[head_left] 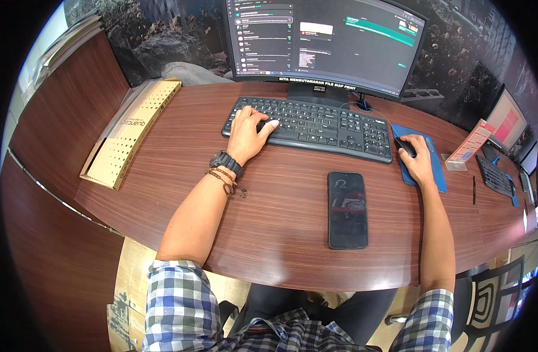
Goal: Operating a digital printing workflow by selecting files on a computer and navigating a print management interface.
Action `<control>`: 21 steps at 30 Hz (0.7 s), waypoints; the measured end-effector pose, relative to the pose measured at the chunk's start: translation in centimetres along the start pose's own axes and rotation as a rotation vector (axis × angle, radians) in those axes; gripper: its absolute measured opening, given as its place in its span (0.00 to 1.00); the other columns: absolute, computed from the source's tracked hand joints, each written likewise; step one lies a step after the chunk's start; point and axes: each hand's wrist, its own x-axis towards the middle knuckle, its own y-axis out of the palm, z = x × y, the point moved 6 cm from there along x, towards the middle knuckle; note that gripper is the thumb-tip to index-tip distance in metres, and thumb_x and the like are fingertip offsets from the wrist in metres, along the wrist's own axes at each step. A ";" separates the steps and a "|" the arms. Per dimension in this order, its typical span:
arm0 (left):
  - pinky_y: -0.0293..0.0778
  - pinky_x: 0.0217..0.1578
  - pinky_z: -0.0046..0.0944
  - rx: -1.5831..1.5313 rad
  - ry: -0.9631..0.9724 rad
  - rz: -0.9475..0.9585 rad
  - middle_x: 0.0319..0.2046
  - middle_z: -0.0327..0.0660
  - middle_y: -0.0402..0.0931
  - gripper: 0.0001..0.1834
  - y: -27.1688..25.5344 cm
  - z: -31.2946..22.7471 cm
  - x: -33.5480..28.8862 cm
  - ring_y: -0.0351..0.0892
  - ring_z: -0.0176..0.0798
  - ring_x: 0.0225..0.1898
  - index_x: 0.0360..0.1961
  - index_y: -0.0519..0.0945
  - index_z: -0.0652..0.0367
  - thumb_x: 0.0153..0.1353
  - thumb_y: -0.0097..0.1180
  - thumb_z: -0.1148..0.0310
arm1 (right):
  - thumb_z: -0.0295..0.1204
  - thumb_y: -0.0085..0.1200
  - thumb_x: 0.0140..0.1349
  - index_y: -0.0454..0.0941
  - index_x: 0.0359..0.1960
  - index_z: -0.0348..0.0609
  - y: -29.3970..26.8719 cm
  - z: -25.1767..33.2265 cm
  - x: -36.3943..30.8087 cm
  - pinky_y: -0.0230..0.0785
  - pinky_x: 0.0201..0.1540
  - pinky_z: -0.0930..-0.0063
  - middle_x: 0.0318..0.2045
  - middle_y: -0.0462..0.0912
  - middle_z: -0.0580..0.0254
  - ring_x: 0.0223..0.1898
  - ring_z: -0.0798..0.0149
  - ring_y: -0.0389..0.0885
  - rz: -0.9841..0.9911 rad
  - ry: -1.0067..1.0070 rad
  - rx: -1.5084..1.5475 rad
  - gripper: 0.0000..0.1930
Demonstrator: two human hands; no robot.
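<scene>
My left hand [249, 136] rests on the left end of a black keyboard [321, 138], fingers and thumb spread over the keys and holding nothing. A black watch [225, 163] and beaded bracelets are on that wrist. Farther right, my right hand [420, 161] curls over a black computer mouse [406, 146], which it partly covers. Under the mouse lies a blue mouse pad [436, 176]. A black smartphone [347, 211] lies face up on the desk between my forearms, its screen dark with reflections. Behind the keyboard stands a monitor [327, 47] showing a dark window with a list and message boxes.
A long cardboard box [137, 126] with punched holes lies at the left, beside a wooden partition [58, 100]. On the right are a red-and-white sign in a clear stand [471, 144], a black pen [474, 190], another keyboard [496, 177] and a second monitor [508, 120].
</scene>
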 end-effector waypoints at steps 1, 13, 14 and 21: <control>0.69 0.49 0.44 0.000 -0.006 0.007 0.36 0.42 0.75 0.18 0.0 0.0 0.0 0.73 0.47 0.44 0.39 0.87 0.62 0.62 0.67 0.56 | 0.27 0.60 0.57 0.81 0.48 0.38 0.0 0.0 0.0 0.68 0.60 0.63 0.48 0.79 0.53 0.54 0.51 0.78 0.000 0.000 -0.001 0.16; 0.69 0.48 0.44 -0.011 -0.006 0.004 0.36 0.42 0.74 0.18 0.0 -0.1 0.0 0.73 0.47 0.43 0.39 0.87 0.63 0.62 0.67 0.56 | 0.27 0.60 0.56 0.81 0.48 0.38 0.0 -0.2 0.0 0.68 0.60 0.63 0.49 0.79 0.52 0.55 0.50 0.78 -0.001 0.006 0.006 0.17; 0.69 0.48 0.44 -0.008 -0.010 0.007 0.36 0.42 0.74 0.18 0.0 -0.1 0.0 0.73 0.47 0.43 0.39 0.87 0.63 0.62 0.67 0.56 | 0.27 0.60 0.56 0.81 0.48 0.38 0.0 -0.2 -0.1 0.68 0.60 0.63 0.49 0.79 0.52 0.55 0.50 0.78 -0.001 0.008 0.007 0.17; 0.69 0.48 0.44 0.003 0.000 -0.002 0.35 0.42 0.74 0.18 0.0 -0.1 0.0 0.72 0.47 0.43 0.39 0.87 0.63 0.62 0.67 0.56 | 0.27 0.60 0.56 0.81 0.48 0.39 0.1 -0.3 0.0 0.68 0.60 0.63 0.49 0.79 0.53 0.55 0.51 0.78 -0.006 0.012 0.001 0.17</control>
